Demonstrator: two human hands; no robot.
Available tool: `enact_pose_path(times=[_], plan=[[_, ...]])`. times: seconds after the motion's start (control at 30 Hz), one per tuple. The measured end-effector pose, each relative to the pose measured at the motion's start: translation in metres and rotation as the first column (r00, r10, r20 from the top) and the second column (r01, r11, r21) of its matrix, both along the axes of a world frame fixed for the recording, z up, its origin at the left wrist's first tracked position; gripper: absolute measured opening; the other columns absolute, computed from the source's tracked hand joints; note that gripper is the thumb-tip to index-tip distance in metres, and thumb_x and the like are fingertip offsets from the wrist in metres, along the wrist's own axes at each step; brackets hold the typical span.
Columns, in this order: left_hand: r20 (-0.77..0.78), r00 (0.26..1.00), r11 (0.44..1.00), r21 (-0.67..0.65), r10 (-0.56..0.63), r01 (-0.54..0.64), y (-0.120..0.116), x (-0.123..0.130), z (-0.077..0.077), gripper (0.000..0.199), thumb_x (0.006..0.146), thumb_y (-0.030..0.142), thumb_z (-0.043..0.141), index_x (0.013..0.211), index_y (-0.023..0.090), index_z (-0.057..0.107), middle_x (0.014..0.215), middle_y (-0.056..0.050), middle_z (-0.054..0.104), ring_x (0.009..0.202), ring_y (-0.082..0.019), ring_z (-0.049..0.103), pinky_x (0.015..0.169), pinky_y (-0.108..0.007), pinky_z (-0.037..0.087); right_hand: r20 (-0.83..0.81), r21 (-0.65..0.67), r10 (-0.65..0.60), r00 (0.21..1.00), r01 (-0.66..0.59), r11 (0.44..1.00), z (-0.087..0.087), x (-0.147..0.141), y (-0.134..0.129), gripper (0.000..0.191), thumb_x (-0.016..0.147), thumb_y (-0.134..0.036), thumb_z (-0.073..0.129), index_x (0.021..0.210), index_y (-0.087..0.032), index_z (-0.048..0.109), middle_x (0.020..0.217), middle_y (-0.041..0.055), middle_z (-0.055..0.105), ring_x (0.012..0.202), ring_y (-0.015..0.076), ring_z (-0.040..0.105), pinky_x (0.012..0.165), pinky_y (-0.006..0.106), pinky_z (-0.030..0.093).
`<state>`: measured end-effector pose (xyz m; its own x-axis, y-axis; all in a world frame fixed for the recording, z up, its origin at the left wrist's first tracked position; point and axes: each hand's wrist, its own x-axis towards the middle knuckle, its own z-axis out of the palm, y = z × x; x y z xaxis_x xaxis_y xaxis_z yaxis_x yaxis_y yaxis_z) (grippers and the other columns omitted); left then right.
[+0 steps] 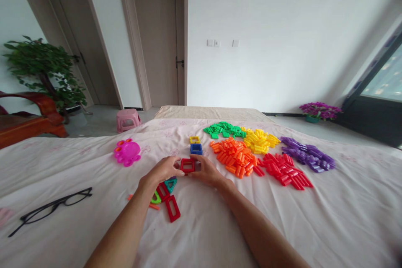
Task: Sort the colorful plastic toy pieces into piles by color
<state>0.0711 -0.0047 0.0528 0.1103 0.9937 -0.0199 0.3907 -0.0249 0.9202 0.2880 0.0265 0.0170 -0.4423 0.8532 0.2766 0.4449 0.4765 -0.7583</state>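
A red square frame tile (187,166) is held between my two hands over the cloth. My left hand (166,168) has its fingertips closed on the tile's left side. From the other side, my right hand (205,170) grips its right edge. Just beyond them lie a blue square tile (196,149) and a yellow tile (194,139), in a line. Nearer me, partly behind my left forearm, are a red rectangular tile (173,208), a teal triangle tile (171,185) and a light green tile (156,197).
Orange (236,157), green (224,130), yellow (260,140), red (285,171) and purple (307,154) piles of plastic pieces lie to the right. A pink paw-shaped tray (127,152) and black glasses (53,206) lie left. A pink stool (128,119) stands beyond the table.
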Motion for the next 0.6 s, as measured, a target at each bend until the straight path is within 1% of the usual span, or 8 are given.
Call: enact_pose_path(times=[0.07, 0.13, 0.2, 0.27, 0.37, 0.47, 0.53, 0.6], plan=[[-0.07, 0.997, 1.0, 0.017, -0.017, 0.018, -0.003, 0.004, 0.004, 0.04, 0.049, 0.018, 0.078, 0.088, 0.024, 0.077, 0.074, -0.001, 0.075, 0.075, -0.023, 0.068, 0.069, -0.029, 0.047, 0.058, 0.046, -0.003, 0.998, 0.0, 0.999, 0.0, -0.001, 0.0, 0.081, 0.063, -0.038, 0.086, 0.136, -0.02, 0.056, 0.129, 0.0131, 0.063, 0.116, 0.0316, 0.061, 0.098, 0.046, 0.047], [-0.14, 0.99, 0.999, 0.042, -0.022, 0.029, -0.006, 0.009, 0.008, 0.037, 0.051, 0.015, 0.076, 0.086, 0.026, 0.077, 0.075, -0.001, 0.075, 0.078, -0.024, 0.068, 0.071, -0.029, 0.046, 0.129, 0.125, -0.002, 0.992, -0.014, 0.992, 0.002, -0.001, -0.001, 0.081, 0.063, -0.037, 0.085, 0.137, -0.021, 0.056, 0.129, 0.0129, 0.063, 0.116, 0.0315, 0.059, 0.099, 0.045, 0.045], [-0.204, 0.979, 0.996, 0.075, -0.022, 0.038, -0.008, 0.015, 0.01, 0.032, 0.052, 0.014, 0.074, 0.082, 0.026, 0.076, 0.076, -0.003, 0.075, 0.081, -0.026, 0.068, 0.074, -0.03, 0.046, 0.195, 0.191, -0.004, 0.981, -0.034, 0.981, 0.005, -0.001, -0.003, 0.076, 0.064, -0.036, 0.084, 0.134, -0.022, 0.058, 0.125, 0.0116, 0.066, 0.114, 0.0306, 0.06, 0.098, 0.043, 0.045], [-0.26, 0.965, 0.992, 0.113, -0.023, 0.054, -0.008, 0.021, 0.011, 0.03, 0.054, 0.014, 0.075, 0.082, 0.025, 0.076, 0.081, -0.005, 0.075, 0.084, -0.027, 0.068, 0.077, -0.031, 0.045, 0.241, 0.223, -0.019, 0.97, -0.036, 0.974, 0.009, 0.002, -0.005, 0.069, 0.064, -0.037, 0.085, 0.128, -0.023, 0.063, 0.119, 0.0105, 0.068, 0.109, 0.0298, 0.061, 0.095, 0.041, 0.045], [-0.314, 0.949, 0.982, 0.172, -0.02, 0.077, -0.006, 0.03, 0.007, 0.031, 0.057, 0.016, 0.075, 0.088, 0.023, 0.075, 0.093, -0.009, 0.075, 0.093, -0.029, 0.067, 0.083, -0.034, 0.044, 0.265, 0.243, -0.045, 0.963, -0.021, 0.97, 0.015, 0.009, -0.008, 0.062, 0.064, -0.039, 0.085, 0.121, -0.024, 0.067, 0.111, 0.0091, 0.07, 0.103, 0.0282, 0.061, 0.09, 0.038, 0.045], [-0.328, 0.944, 0.972, 0.216, -0.015, 0.091, -0.004, 0.039, 0.0, 0.034, 0.062, 0.017, 0.074, 0.095, 0.022, 0.074, 0.103, -0.011, 0.074, 0.1, -0.029, 0.065, 0.089, -0.034, 0.043, 0.273, 0.246, -0.057, 0.96, -0.013, 0.969, 0.018, 0.017, -0.008, 0.058, 0.065, -0.036, 0.085, 0.118, -0.024, 0.068, 0.108, 0.0078, 0.07, 0.101, 0.0267, 0.062, 0.088, 0.036, 0.045], [-0.324, 0.946, 0.967, 0.235, -0.015, 0.096, -0.003, 0.044, -0.005, 0.037, 0.064, 0.018, 0.075, 0.1, 0.022, 0.073, 0.106, -0.011, 0.073, 0.102, -0.029, 0.065, 0.09, -0.035, 0.043, 0.27, 0.232, -0.057, 0.961, -0.008, 0.973, 0.018, 0.022, -0.006, 0.058, 0.065, -0.035, 0.084, 0.119, -0.023, 0.067, 0.109, 0.0078, 0.069, 0.101, 0.0266, 0.062, 0.089, 0.036, 0.046], [-0.315, 0.949, 0.965, 0.245, -0.017, 0.099, -0.001, 0.049, -0.008, 0.038, 0.065, 0.02, 0.075, 0.103, 0.022, 0.073, 0.107, -0.011, 0.073, 0.101, -0.029, 0.065, 0.09, -0.035, 0.044, 0.258, 0.198, -0.046, 0.965, -0.006, 0.98, 0.015, 0.025, -0.002, 0.063, 0.065, -0.034, 0.084, 0.123, -0.021, 0.065, 0.112, 0.0087, 0.068, 0.102, 0.027, 0.062, 0.09, 0.037, 0.047]])
